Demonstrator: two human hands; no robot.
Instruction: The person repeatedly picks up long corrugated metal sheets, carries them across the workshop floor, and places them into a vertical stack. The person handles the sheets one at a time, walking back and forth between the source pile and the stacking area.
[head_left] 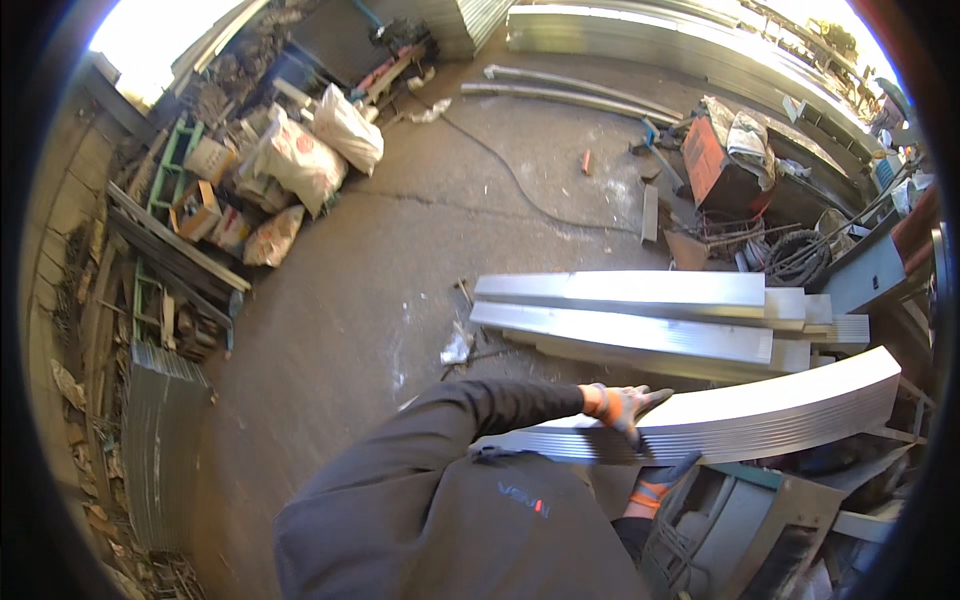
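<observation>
A stack of long silvery ribbed metal profiles (740,425) lies across the lower right, nested together. My left hand (620,408), in an orange and dark grey glove, lies over its upper face, with fingers bent down across the ribbed near side. Below that side is my right hand (658,486), gloved alike, its visible fingers stretched up and to the right by the lower edge. Part of the right hand is hidden, and whether it bears any of the stack's weight is unclear. My dark jacket covers the stack's left end.
More metal profiles (620,290) lie in stacks just beyond. Machine parts (750,520) and cables crowd the lower right. An orange-sided box (703,160) and coiled hose (797,258) stand farther right. White sacks (300,160) and scrap line the left; a cable (500,170) crosses the floor.
</observation>
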